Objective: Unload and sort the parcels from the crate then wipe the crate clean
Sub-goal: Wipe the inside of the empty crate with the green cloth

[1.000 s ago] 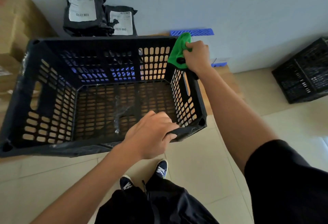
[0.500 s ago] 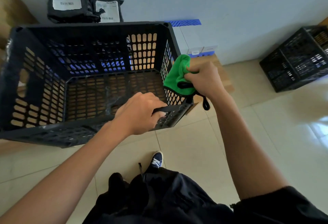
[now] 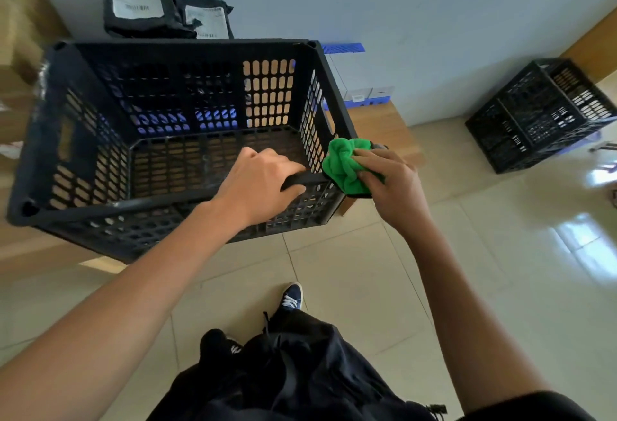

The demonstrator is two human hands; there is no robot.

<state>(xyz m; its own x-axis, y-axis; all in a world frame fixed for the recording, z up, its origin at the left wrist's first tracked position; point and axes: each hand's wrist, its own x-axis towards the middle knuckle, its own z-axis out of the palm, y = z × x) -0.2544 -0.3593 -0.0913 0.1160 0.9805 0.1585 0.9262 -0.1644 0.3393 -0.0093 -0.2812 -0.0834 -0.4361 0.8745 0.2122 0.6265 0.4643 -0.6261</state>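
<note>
Black slotted crate (image 3: 187, 50); green cloth (image 3: 347, 167).

Well to the right of the fingers (image 3: 367, 157) and a little beyond them, a second black slatted crate (image 3: 541, 113) sits on the glossy beige tiled floor (image 3: 350, 270), near the pale wall (image 3: 417, 20). Just beyond the fingers lies the bare corner of the wooden desk (image 3: 377, 126), and farther back against the wall stand small white boxes (image 3: 364, 90) and a blue ribbed plastic piece (image 3: 344, 47). Far to the left are brown cardboard boxes (image 3: 20, 36) — and below the fingers, nearer the camera, a dark blue sneaker with white laces (image 3: 293, 297) and black trousers (image 3: 283, 370).
</note>
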